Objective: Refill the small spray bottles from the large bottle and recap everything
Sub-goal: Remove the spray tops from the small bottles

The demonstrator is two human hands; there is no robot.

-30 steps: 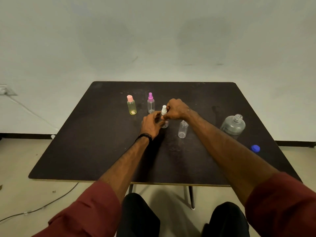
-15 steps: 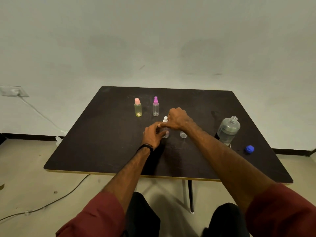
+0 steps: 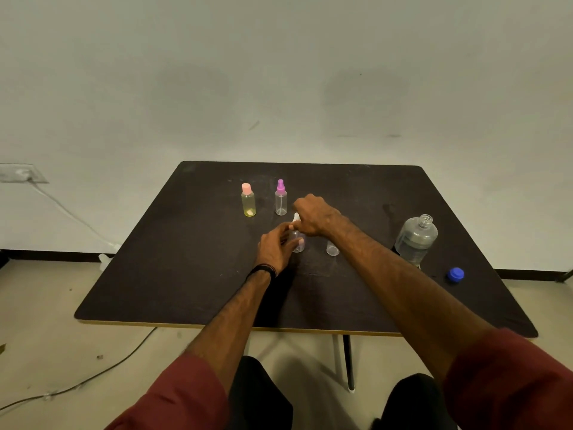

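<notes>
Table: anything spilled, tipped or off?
No spill visible, every bottle upright. Large bottle stands uncapped, its blue cap apart on the table at right. Expected mid-refill.

On the worktop (image 3: 173,274) I see two capped small bottles standing side by side toward the far edge, one (image 3: 248,200) left of the other (image 3: 281,198). Nearer to me, at the middle, a third small bottle (image 3: 298,242) stands between my hands: left hand (image 3: 274,248) beside its body, right hand (image 3: 313,217) over its top. Just right of it stands an uncapped small bottle (image 3: 332,248). Well to the right stands the large bottle (image 3: 416,240), its loose cap (image 3: 455,274) lying right of it, nearer me.
</notes>
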